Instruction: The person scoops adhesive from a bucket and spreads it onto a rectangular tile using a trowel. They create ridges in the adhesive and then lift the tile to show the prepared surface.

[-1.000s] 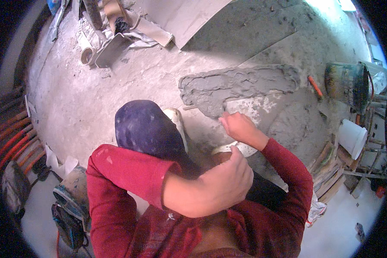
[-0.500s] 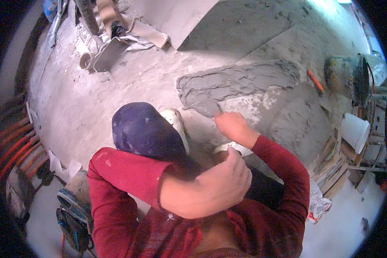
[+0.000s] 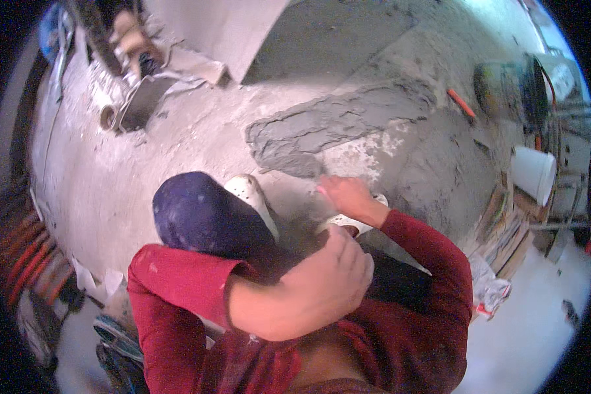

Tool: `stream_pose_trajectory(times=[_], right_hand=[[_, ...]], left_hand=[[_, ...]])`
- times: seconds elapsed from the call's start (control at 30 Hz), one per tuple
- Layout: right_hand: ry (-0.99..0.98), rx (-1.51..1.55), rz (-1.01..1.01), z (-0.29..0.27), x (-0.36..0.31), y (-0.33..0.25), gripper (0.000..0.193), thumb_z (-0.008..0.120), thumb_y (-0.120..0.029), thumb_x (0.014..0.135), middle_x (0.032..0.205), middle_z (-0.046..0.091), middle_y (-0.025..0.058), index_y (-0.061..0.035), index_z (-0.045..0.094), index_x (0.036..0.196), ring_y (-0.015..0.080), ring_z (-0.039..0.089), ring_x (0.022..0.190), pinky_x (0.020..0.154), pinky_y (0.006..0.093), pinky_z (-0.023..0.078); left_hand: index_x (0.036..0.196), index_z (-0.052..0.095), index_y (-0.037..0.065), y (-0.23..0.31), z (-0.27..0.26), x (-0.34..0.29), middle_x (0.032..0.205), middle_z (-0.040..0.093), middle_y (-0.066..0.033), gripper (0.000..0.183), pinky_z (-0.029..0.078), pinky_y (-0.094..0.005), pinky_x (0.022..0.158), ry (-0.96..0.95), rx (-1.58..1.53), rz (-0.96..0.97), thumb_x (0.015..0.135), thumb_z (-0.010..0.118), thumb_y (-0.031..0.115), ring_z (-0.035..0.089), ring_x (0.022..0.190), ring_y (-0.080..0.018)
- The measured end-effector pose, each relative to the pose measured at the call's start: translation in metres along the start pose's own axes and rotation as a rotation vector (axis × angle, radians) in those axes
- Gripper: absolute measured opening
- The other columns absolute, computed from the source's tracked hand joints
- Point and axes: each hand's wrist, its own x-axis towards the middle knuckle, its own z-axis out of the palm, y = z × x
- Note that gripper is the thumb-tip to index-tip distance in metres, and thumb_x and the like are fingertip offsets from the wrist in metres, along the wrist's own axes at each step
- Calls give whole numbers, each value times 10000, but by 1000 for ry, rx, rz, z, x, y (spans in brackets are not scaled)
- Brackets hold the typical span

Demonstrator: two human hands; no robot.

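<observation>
My right hand (image 3: 350, 198) is closed around what looks like a trowel at the near edge of a long bed of wet grey mortar (image 3: 348, 118). Its fingers hide the handle, and the blade is hard to tell from the mortar. My left forearm crosses my lap, and the left hand (image 3: 335, 266) hangs between my knees. Its fingers are bent and close together, with nothing visible in them. The dark blue, dusty knee (image 3: 210, 213) of my left leg rises beside that forearm. White clogs (image 3: 248, 196) are on my feet, just short of the mortar.
A large grey board (image 3: 210, 33) lies beyond the mortar. Scraps and a cardboard tube (image 3: 108, 118) are at the far left. An orange-handled tool (image 3: 461, 103), a dirty bucket (image 3: 505, 88) and a white bucket (image 3: 533, 174) stand or lie rightward. Orange corrugated hoses (image 3: 33, 269) are left.
The view has shifted, so the floor and mortar sit further left. My right hand has moved slightly right along the mortar's edge. The left hand keeps its pose.
</observation>
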Motion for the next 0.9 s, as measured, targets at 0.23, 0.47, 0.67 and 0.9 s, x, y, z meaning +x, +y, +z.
stream_pose_trajectory(times=[0.23, 0.47, 0.67, 0.9], right_hand=[[158, -101, -34, 36, 2, 34, 327, 527, -330, 1005, 841, 689, 132, -54, 591, 1169, 329, 708, 697, 581, 468, 576], [46, -119, 94, 9, -17, 75, 316, 493, -299, 1015, 916, 710, 152, -26, 572, 1153, 318, 727, 797, 622, 463, 581], [161, -122, 223, 3, -49, 131, 336, 482, -368, 1035, 877, 710, 142, -83, 563, 1193, 343, 713, 753, 597, 499, 549], [305, -150, 280, 13, -76, 195, 323, 528, -393, 1020, 835, 693, 139, -128, 588, 1194, 367, 690, 697, 556, 505, 533]], left_hand=[[1252, 628, 4, -7, -4, 6, 1088, 651, -180, 451, 461, -472, 965, -3, 11, 30, 883, 534, 246, 621, 1048, -347], [1282, 616, 14, -9, -4, 16, 1084, 641, -173, 473, 461, -463, 959, -73, 5, 25, 873, 547, 242, 619, 1034, -337], [1274, 618, 17, -11, -4, 28, 1090, 637, -163, 473, 465, -468, 962, -98, 8, 19, 865, 554, 246, 615, 1025, -330], [1255, 628, 22, -16, 6, 52, 1065, 638, -144, 472, 473, -461, 957, -105, -5, 11, 848, 571, 254, 615, 1013, -318]])
